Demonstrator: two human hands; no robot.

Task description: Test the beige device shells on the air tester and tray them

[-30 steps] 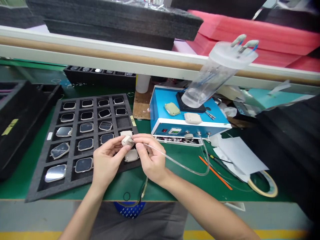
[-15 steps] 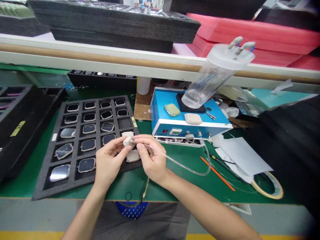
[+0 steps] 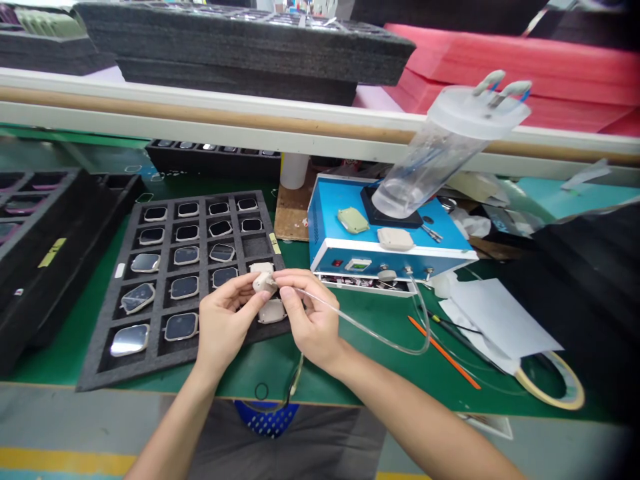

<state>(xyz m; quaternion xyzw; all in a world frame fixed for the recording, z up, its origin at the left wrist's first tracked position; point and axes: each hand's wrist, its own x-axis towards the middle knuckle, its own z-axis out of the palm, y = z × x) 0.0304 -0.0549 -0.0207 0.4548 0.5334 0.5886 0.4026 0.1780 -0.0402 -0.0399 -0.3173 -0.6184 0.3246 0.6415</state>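
My left grip (image 3: 226, 328)'s pinching the case (image 3: 262, 283) over the tray (image 3: 113, 303)'s near right corner, right grip (image 3: 316, 325)'s got the tube (image 3: 361, 327) end at it (can't see if it's seated). Pull crooked and that tube could pop off.

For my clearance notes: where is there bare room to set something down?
Bare green tabletop lies between right hand and orange stick, crossed by the clear tube. Another patch separates the gray tray from the leftmost black tray. Crowded: right of the stick, with papers and tape roll; atop the blue box, with cylinder.
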